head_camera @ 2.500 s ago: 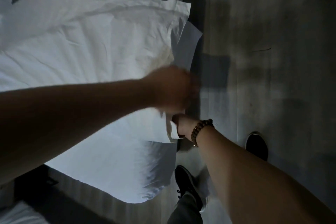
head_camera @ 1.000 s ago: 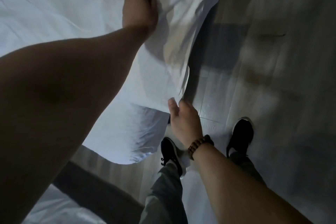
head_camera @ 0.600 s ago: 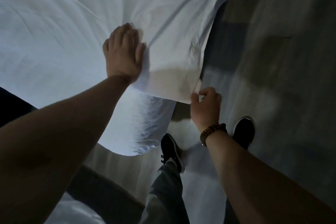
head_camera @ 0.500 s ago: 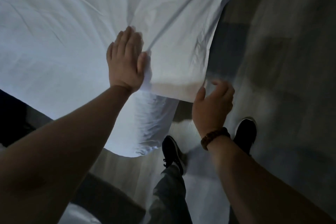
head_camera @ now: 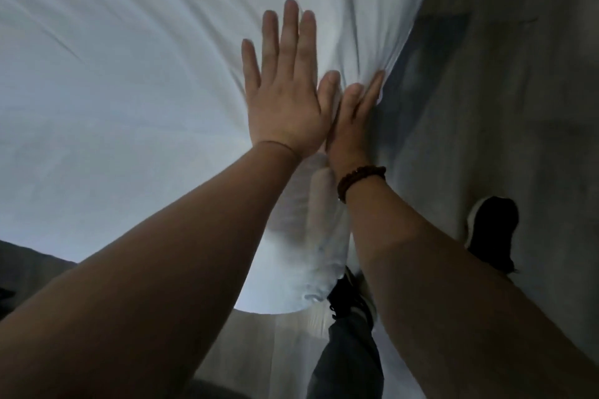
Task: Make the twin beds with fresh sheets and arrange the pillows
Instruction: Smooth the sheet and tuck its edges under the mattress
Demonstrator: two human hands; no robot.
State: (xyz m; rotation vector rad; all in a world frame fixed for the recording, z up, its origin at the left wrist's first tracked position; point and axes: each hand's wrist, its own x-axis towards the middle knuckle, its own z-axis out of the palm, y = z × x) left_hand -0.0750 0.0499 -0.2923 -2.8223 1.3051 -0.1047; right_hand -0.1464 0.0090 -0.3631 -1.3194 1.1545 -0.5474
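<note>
At the right edge of the bed (head_camera: 301, 269), near its corner, the left hand (head_camera: 285, 107) lies flat, fingers straight, pinning the white sheet (head_camera: 129, 74) on top, while the right hand (head_camera: 353, 126), fingers also straight, presses the overhang down the side; the sheet is best smoothed outward before tucking.

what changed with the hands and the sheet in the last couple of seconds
The right hand let go of the edge of the sheet that it was pinching and moved up beside the left hand, its fingers now straight against the sheet's side. The left hand's fingers straightened and spread. It stays flat on the sheet.
</note>
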